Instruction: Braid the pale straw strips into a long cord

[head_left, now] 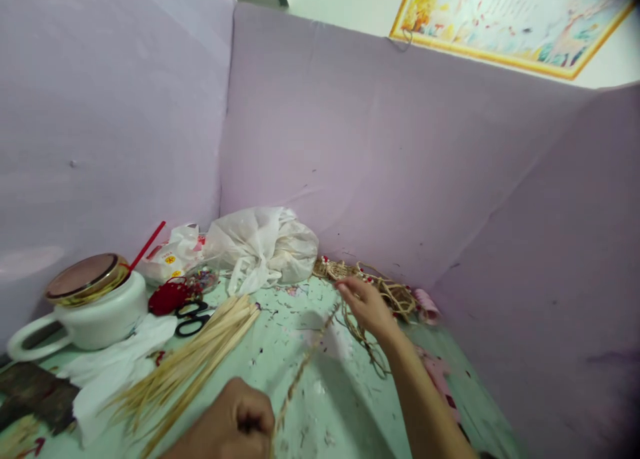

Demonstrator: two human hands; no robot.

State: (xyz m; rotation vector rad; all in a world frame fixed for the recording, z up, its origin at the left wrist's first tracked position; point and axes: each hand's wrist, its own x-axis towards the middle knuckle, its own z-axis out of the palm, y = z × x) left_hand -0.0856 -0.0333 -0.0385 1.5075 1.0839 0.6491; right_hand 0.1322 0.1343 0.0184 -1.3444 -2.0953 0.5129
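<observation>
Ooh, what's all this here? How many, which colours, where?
Table: one, green, beneath
Panels: three, lilac, surrounding
Picture: one, yellow-framed, upper right
Mug: one, white, left
Lid: one, pinkish, on mug
Stick: one, red, by mug
Packet: one, white, back left
Bag: one, white, back centre
Rounded item: one, red, left
Container: one, clear, left, holding coloured bits
Scissors: one pair, black, left
Straw bundle: one, yellow, left of centre
Tissue: count unclear, white, front left
Slab: one, brown, front left
Woven pieces: several, tan, back right
Spool: one, pink, right
Patterned item: one, pink, right
Braid: one, tan, centre
Left hand: one, bare, front centre
Right hand: one, bare, right of centre
</observation>
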